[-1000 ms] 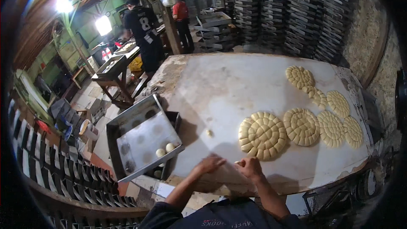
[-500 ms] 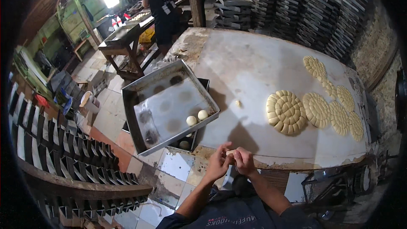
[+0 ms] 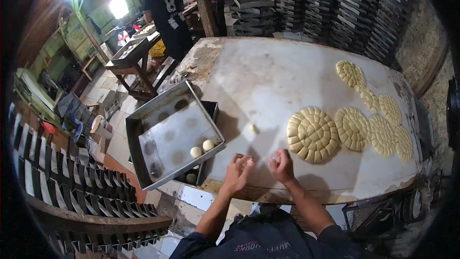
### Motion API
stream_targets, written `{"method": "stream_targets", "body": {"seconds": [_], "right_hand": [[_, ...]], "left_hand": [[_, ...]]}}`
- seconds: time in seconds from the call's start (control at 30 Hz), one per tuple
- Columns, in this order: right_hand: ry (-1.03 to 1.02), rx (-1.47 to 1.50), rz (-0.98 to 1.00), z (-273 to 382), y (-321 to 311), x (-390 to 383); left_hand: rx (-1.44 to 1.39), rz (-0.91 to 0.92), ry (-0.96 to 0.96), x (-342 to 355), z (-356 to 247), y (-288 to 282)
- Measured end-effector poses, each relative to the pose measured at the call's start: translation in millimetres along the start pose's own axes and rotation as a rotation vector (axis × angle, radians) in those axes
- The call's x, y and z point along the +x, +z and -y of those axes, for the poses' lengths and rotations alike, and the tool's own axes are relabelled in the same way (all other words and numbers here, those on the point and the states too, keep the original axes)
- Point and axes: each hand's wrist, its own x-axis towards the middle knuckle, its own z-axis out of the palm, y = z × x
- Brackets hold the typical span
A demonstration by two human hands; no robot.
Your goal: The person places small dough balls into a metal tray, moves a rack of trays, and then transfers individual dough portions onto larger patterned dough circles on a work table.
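My left hand [image 3: 235, 173] is over the worktable's near edge, fingers curled in, with a pale bit of dough [image 3: 251, 161] at the fingertips. To its right my right hand [image 3: 283, 167] is raised with bent fingers; something whitish shows between thumb and fingers, too blurred to name. A gap separates the two hands. Just beyond them a small lump of dough [image 3: 253, 128] lies on the pale tabletop [image 3: 258, 81]. A large round of scored dough pieces [image 3: 313, 135] is right of my right hand, with several flatter rounds [image 3: 352, 128] farther right.
At left a metal tray [image 3: 178, 170] holding two dough balls [image 3: 196, 152] rests tilted over another tray. Stacked pans [image 3: 287, 5] line the back, and racked tins [image 3: 72, 172] fill the lower left. A person in dark clothes [image 3: 165, 14] stands at a far table.
My hands, together over a dough piece before, have come apart and moved forward over the table. The view has shifted, so the tray and dough rounds sit farther left in it.
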Motion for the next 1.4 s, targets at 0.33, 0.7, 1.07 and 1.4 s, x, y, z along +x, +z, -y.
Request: {"method": "stream_targets", "body": {"seconds": [0.33, 0.7, 1.07, 1.4], "right_hand": [[-0.688, -0.449, 0.639, -73, -24, 16], [-1.015, -0.403, 0.791, -108, -18, 1], [-0.625, -0.118, 0.660, -71, 23, 5], [-0.118, -0.232, 0.390, -47, 96, 46]], "left_hand": [[0.840, -0.029, 0.131, 25, 164, -8], [0.686, 0.128, 0.284, 8, 178, 32], [0.566, -0.049, 0.081, 40, 151, 69], [0.270, -0.007, -0.159, 100, 195, 46]]}}
